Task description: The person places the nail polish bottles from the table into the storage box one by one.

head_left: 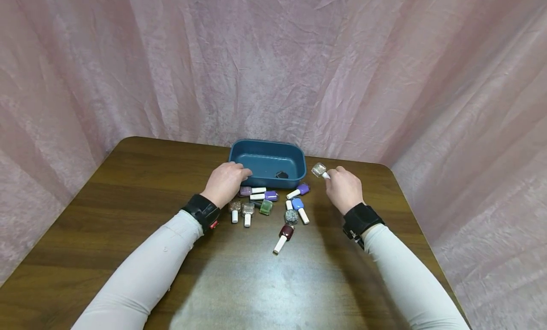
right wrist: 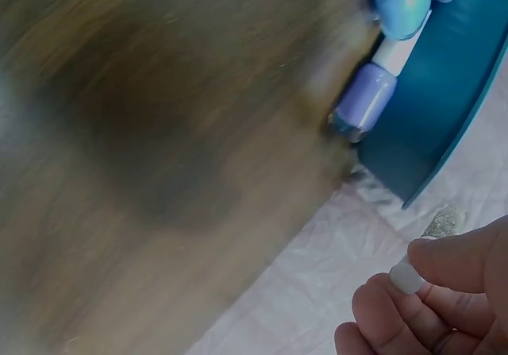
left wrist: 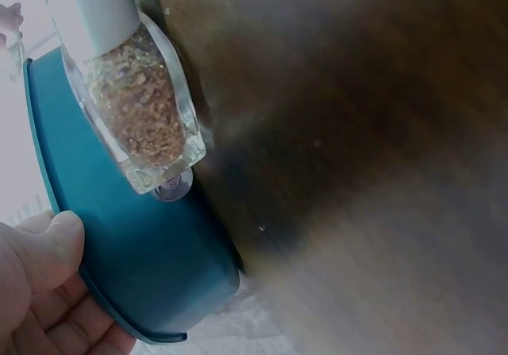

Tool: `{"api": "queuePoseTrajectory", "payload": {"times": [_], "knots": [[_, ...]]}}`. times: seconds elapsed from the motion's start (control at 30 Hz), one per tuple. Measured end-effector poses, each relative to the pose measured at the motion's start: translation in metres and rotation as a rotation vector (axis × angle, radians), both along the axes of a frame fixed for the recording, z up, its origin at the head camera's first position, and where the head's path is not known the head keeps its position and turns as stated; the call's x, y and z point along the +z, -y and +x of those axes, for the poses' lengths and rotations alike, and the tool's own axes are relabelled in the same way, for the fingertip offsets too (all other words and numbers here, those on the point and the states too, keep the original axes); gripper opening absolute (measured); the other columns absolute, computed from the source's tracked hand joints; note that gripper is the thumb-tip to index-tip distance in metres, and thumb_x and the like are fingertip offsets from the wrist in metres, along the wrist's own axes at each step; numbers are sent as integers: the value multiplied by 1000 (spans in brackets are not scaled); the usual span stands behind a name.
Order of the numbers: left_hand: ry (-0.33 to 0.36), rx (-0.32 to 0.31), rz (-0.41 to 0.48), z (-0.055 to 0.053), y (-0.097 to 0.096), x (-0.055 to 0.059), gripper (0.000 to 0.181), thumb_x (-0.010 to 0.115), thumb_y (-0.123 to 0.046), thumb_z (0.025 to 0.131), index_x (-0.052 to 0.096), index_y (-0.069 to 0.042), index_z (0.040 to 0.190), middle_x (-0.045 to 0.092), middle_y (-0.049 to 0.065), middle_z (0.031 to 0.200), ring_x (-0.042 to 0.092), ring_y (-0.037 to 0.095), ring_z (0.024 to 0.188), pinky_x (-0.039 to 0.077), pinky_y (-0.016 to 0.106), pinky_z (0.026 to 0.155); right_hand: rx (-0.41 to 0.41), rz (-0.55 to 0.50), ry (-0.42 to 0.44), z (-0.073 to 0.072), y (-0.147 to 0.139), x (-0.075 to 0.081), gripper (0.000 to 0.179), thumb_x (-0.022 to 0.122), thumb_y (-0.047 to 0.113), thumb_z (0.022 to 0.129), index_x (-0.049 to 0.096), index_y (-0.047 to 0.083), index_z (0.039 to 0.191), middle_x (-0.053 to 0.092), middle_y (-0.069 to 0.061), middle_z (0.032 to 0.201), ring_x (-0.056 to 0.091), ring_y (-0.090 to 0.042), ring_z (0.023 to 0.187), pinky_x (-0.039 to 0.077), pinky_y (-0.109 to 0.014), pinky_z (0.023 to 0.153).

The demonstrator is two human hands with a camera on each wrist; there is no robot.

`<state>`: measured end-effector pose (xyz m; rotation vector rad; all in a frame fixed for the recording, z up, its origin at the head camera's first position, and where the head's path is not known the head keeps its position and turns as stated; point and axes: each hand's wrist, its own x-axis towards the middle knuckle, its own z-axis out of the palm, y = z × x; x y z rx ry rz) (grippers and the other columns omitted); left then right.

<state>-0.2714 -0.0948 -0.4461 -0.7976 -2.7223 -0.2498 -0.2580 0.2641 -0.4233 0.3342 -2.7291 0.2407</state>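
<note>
My left hand grips the front left rim of a teal plastic bin; in the left wrist view the thumb presses the outer wall and the fingers curl over the edge. To the bin's right, my right hand pinches a nail polish bottle by its white cap, the clear glittery glass end pointing away toward the curtain. One dark bottle lies inside the bin. Close by the left hand is a copper glitter bottle, lying on the table.
Several more nail polish bottles lie before the bin, among them a purple one, a blue one, a green one and a dark red one. The brown wooden table ends at a pink curtain.
</note>
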Motion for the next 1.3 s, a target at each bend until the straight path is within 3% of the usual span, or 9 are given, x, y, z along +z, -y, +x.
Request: {"api": "queuePoseTrajectory", "payload": {"times": [0.6,1.0,1.3], "knots": [[-14,-16,14,-1,-1,-1,29,68,7,103,84,-11,120,80,8,107,73,28,101,59,43,100,50,4,-16,-7,34,6,9,77,7,97,79,-1,102,71,-16,91,73,-39,83,60,-57,69],[-10,-15,16,-1,0,-2,31,67,8,104,84,-10,122,80,8,109,74,29,103,59,44,101,45,47,41,-15,54,14,12,77,10,101,81,0,107,73,-17,98,74,-37,90,62,-54,75],[-12,-19,23,-1,-1,-2,29,69,8,103,84,-10,120,80,8,108,73,28,102,59,44,101,41,117,62,-25,65,13,14,75,12,101,79,0,95,72,-17,93,74,-36,86,62,-54,73]]}}
